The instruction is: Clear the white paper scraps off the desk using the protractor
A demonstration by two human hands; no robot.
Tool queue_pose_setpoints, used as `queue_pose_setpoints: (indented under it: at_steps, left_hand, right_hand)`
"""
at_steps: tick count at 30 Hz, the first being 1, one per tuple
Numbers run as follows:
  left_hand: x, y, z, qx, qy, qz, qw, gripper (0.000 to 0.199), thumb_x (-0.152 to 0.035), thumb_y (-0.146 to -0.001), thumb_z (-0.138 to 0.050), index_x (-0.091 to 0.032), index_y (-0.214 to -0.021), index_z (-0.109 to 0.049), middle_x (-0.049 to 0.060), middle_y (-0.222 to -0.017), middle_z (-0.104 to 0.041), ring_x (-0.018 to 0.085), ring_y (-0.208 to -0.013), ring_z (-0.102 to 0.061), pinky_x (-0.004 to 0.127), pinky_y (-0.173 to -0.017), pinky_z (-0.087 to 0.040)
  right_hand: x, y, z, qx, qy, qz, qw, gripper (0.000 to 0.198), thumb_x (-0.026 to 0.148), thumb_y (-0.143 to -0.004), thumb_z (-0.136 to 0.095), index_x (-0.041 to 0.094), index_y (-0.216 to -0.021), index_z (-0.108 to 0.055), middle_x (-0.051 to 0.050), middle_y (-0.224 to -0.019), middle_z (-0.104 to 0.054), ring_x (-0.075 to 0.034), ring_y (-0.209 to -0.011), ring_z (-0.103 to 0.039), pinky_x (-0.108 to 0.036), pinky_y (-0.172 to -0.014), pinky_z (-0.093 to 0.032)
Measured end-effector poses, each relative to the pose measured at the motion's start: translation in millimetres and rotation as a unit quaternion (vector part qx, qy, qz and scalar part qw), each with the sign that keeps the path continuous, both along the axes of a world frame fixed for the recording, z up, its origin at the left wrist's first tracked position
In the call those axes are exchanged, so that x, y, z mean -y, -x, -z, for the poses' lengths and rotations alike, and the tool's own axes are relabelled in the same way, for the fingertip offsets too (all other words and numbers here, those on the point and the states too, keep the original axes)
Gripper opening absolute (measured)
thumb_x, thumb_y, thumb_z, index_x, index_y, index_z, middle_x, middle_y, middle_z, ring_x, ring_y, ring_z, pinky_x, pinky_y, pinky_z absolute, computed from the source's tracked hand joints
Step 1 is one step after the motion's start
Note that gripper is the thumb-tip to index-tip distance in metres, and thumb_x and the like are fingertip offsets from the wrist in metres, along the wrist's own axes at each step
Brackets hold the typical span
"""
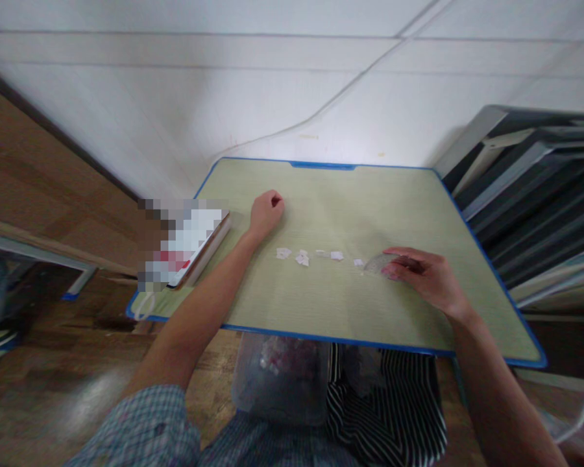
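Observation:
My left hand (267,213) rests on the pale green tabletop, its fingers curled into a loose fist with nothing visible in them. Between the thumb and fingers of my right hand (421,275) is a clear plastic piece (376,263) with a curved edge and fine speckles; its exact kind is hard to make out. Small white paper pieces lie in a row between my hands: a cluster (283,253) near my left forearm, another cluster (302,257), a thin strip (320,252), a squarish piece (337,255), and a small piece (359,263) close to the plastic.
The small table (394,194) has a blue rim and stands against a white wall (272,97). A white, partly pixelated box-like object (202,243) sits at its left. Dark framed panels (540,175) lean at the right. Below the front edge is a translucent bin (282,395).

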State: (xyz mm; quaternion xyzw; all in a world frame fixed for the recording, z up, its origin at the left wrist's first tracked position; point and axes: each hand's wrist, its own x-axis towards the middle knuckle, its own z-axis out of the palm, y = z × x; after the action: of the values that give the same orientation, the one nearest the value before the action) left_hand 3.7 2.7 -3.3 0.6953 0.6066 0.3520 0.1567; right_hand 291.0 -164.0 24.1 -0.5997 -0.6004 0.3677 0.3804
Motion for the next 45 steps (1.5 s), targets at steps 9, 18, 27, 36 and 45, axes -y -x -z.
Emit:
queue_pose_setpoints:
  at_steps: [9, 18, 27, 36, 45]
  left_hand:
    - [-1, 0, -0.1, -0.003, 0.004, -0.002, 1.000, 0.012, -0.020, -0.071, -0.042, -0.017, -0.066, -0.054, 0.003, -0.071, -0.062, 0.013, -0.069, -0.052, 0.026, -0.069, -0.041]
    - [0, 0, -0.4, -0.003, 0.000, 0.000, 1.000, 0.012, -0.020, -0.070, -0.043, -0.017, -0.067, -0.054, 0.003, -0.071, -0.061, 0.014, -0.069, -0.052, 0.026, -0.068, -0.040]
    - [1, 0, -1.3, 0.000, -0.002, 0.002, 1.000, 0.012, -0.020, -0.070, -0.043, -0.017, -0.066, -0.053, 0.004, -0.070, -0.060, 0.013, -0.067, -0.052, 0.026, -0.067, -0.040]
    - [0, 0, -0.4, 0.003, -0.002, 0.000, 1.000, 0.011, -0.019, -0.070, -0.043, -0.018, -0.064, -0.052, 0.002, -0.068, -0.060, 0.013, -0.067, -0.051, 0.026, -0.068, -0.040]
    - [1, 0, -1.2, -0.001, 0.006, 0.000, 1.000, 0.012, -0.020, -0.070, -0.043, -0.017, -0.066, -0.053, 0.003, -0.072, -0.061, 0.014, -0.069, -0.052, 0.027, -0.070, -0.040]
  right_hand:
    - [2, -2, -2, 0.013, 0.055, -0.073, 0.996, 0.028, 0.034, -0.065, -0.065, 0.018, -0.088, -0.067, -0.001, -0.063, -0.066, -0.013, -0.053, -0.059, -0.024, -0.051, -0.049]
    - [9, -3, -5, 0.023, 0.093, -0.172, 0.980, 0.019, 0.027, -0.069, -0.063, 0.019, -0.084, -0.069, -0.003, -0.076, -0.069, -0.013, -0.065, -0.063, -0.024, -0.059, -0.051]
    - [12, -4, -9, 0.033, 0.140, -0.267, 0.953, 0.024, 0.034, -0.073, -0.061, 0.015, -0.086, -0.068, -0.004, -0.070, -0.067, -0.012, -0.061, -0.060, -0.024, -0.057, -0.049]
    - [12, -2, -14, 0.030, 0.165, -0.348, 0.922, 0.025, 0.034, -0.076, -0.061, 0.013, -0.086, -0.068, -0.004, -0.068, -0.066, -0.010, -0.058, -0.058, -0.020, -0.053, -0.045]
    - [13, -3, -17, 0.035, 0.151, -0.363, 0.919, 0.025, 0.033, -0.076, -0.061, 0.012, -0.087, -0.069, -0.005, -0.067, -0.067, -0.011, -0.058, -0.060, -0.019, -0.052, -0.045]
